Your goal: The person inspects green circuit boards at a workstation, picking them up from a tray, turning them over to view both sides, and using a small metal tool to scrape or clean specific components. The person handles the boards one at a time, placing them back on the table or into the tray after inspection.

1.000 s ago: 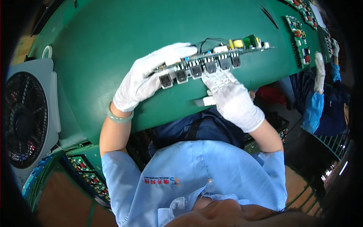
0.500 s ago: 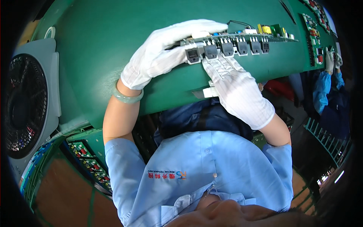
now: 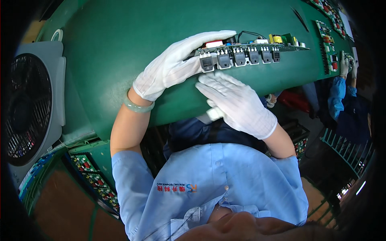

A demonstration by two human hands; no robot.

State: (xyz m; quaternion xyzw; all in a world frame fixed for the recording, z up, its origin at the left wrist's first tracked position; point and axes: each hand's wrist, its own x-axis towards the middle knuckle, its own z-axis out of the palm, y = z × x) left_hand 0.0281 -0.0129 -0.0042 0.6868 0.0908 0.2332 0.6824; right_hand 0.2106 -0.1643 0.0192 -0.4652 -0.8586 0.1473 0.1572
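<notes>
A green circuit board is held on edge above the table, with a row of several black transistors facing me on their metal legs. My left hand, in a white glove, is closed around its left end, fingers behind and thumb in front. My right hand, also gloved, lies just below the transistors at the left, its fingers fairly straight and close together. A small white block with a thin greyish blade-like flap sticks out from under its thumb side; the hand seems to keep hold of it.
Under the board spreads a green table mat. A grey fan stands at the left. Tweezers and more circuit boards lie far right, near a co-worker's gloved hands. Racked boards sit lower left.
My right hand has come off the transistors, moving down and left with the white block. The board has shifted slightly down and left with my left hand still on it.
</notes>
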